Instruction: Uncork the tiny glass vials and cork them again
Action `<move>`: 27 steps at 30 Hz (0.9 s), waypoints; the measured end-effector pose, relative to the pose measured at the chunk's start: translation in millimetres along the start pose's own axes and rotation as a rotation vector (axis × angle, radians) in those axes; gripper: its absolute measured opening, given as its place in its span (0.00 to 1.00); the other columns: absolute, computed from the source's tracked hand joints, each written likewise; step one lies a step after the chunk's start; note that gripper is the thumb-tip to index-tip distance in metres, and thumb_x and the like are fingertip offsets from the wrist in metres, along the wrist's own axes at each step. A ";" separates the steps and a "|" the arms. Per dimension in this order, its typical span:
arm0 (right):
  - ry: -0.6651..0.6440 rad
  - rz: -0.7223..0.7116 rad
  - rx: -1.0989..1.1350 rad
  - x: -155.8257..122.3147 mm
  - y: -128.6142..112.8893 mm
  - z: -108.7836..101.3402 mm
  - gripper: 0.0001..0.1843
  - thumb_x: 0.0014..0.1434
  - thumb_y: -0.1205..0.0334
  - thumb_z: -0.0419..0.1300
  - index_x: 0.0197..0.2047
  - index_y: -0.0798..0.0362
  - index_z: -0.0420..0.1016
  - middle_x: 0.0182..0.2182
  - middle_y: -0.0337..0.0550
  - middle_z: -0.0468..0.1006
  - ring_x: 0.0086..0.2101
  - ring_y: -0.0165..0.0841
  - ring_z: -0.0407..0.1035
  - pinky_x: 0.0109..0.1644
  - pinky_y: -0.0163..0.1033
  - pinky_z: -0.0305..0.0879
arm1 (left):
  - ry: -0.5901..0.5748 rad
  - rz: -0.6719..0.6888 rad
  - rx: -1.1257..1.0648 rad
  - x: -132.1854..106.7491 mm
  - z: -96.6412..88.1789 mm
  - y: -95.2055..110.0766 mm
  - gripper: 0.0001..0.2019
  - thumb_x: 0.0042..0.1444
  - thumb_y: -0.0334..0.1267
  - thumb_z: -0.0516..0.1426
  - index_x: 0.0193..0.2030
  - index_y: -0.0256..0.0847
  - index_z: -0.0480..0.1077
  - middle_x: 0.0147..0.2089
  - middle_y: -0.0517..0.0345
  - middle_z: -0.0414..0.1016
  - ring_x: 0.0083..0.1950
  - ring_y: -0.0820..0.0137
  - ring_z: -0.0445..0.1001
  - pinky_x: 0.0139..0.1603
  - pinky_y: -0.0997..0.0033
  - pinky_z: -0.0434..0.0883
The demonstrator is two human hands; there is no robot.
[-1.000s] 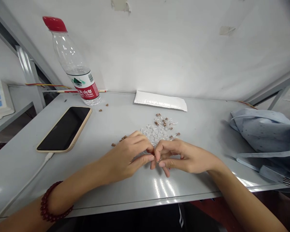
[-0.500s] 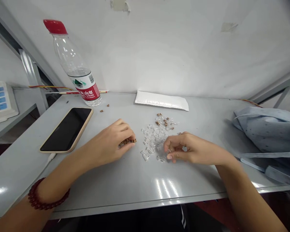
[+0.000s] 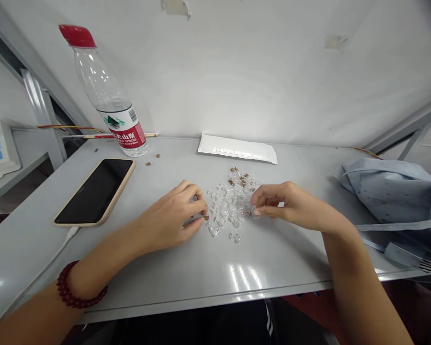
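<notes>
My left hand (image 3: 187, 213) pinches a small brown cork (image 3: 206, 218) between thumb and fingertip, just left of a heap of tiny clear glass bottles (image 3: 233, 203). One little bottle (image 3: 212, 230) lies close under that cork. At the heap's right side, my right hand (image 3: 278, 201) has its thumb and fingers closed on a tiny glass bottle (image 3: 250, 212), which is partly hidden and hard to make out against the others. Several bottles with brown corks (image 3: 243, 180) lie at the back of the heap.
A phone (image 3: 95, 191) on a white cable lies at left, with a plastic water bottle (image 3: 124, 129) behind it. Two loose corks (image 3: 148, 164) rest nearby. A white packet (image 3: 237, 149) is by the wall, and a light blue cloth bag (image 3: 398, 196) sits at right.
My left hand has moved slightly right, and a single cork now shows at its fingertips instead of a cluster. My right hand has moved up and a little right, away from the front bottles.
</notes>
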State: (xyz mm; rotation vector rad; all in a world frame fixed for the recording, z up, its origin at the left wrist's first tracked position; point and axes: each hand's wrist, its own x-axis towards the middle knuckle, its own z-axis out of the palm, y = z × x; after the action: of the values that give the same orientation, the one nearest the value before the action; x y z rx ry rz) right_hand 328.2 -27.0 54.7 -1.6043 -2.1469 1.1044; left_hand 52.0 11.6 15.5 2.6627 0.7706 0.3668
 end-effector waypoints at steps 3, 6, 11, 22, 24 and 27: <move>0.036 0.017 -0.033 0.0 4.3 -3.5 0.05 0.57 0.61 0.58 0.35 0.53 0.72 0.26 0.37 0.74 0.26 0.28 0.65 0.31 0.34 0.61 | 0.007 0.000 -0.022 0.8 -0.4 0.4 0.09 0.55 0.28 0.51 0.39 0.40 0.70 0.45 0.51 0.67 0.49 0.62 0.63 0.45 0.62 0.67; 0.050 0.025 -0.103 0.4 6.1 -4.5 0.05 0.56 0.61 0.58 0.33 0.53 0.73 0.25 0.36 0.74 0.27 0.28 0.64 0.31 0.34 0.60 | 0.018 0.004 -0.035 1.6 1.0 1.4 0.09 0.55 0.30 0.52 0.42 0.40 0.70 0.46 0.51 0.67 0.50 0.62 0.62 0.46 0.62 0.67; 0.031 -0.006 -0.192 0.8 7.1 -3.0 0.05 0.53 0.60 0.62 0.34 0.51 0.74 0.30 0.37 0.74 0.29 0.28 0.63 0.32 0.34 0.59 | 0.024 0.020 -0.040 2.2 4.7 0.2 0.06 0.58 0.30 0.51 0.37 0.40 0.70 0.43 0.53 0.67 0.49 0.63 0.62 0.45 0.65 0.66; 0.114 -0.256 -0.298 12.6 7.1 19.5 0.05 0.58 0.68 0.59 0.39 0.54 0.74 0.35 0.41 0.72 0.33 0.29 0.64 0.36 0.35 0.60 | 0.072 -0.032 0.085 -0.9 -2.2 0.3 0.07 0.55 0.28 0.51 0.38 0.38 0.68 0.43 0.51 0.66 0.49 0.62 0.62 0.43 0.64 0.67; 0.092 -0.264 -0.325 13.8 6.7 22.6 0.07 0.58 0.68 0.58 0.40 0.54 0.75 0.36 0.42 0.73 0.34 0.30 0.65 0.38 0.36 0.61 | 0.077 -0.032 0.081 -0.7 -1.7 0.9 0.08 0.56 0.29 0.51 0.41 0.38 0.68 0.44 0.51 0.66 0.50 0.62 0.62 0.43 0.64 0.68; 0.057 -0.256 -0.338 14.9 6.1 24.5 0.08 0.59 0.68 0.58 0.42 0.53 0.75 0.37 0.42 0.73 0.35 0.32 0.67 0.39 0.37 0.61 | 0.074 -0.025 0.082 -0.9 -0.6 1.3 0.08 0.57 0.31 0.51 0.42 0.38 0.68 0.45 0.51 0.66 0.50 0.62 0.62 0.44 0.63 0.68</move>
State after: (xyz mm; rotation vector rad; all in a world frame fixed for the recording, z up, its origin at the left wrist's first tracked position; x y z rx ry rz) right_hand 312.5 -23.3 30.1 -1.4068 -2.5149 0.6384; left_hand 51.6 10.2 16.4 2.7261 0.8584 0.4377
